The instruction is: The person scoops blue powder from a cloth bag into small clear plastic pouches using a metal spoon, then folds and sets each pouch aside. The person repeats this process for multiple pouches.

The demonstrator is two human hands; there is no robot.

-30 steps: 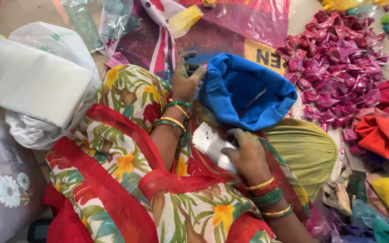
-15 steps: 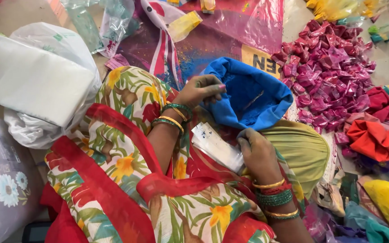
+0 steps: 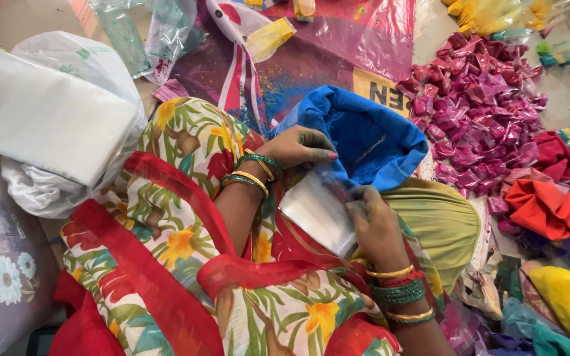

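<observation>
- A floral cloth (image 3: 186,264) in cream, green, yellow and red covers the person's lap and fills the lower middle of the view.
- A large white plastic bag (image 3: 47,112) holding a pale block lies at the upper left, well apart from the hands.
- A heap of small magenta packets (image 3: 483,112) spreads over the upper right, beside the blue sack.
- The blue sack (image 3: 371,138), its rim rolled down and blue powder inside, stands just beyond the lap, between the hands and the packet heap.
- An olive-yellow sack (image 3: 443,224) sits right below it, touching the right wrist's side.
- An orange bag (image 3: 541,207) lies to the right, among other coloured bags.
- A stack of clear small pouches (image 3: 318,211) rests between both hands, just below the blue sack's rim.
- The left hand (image 3: 298,146) lies with its fingers curled over the near rim of the blue sack.
- The right hand (image 3: 374,221) is closed on the edge of the pouch stack, fingertips blurred.
</observation>
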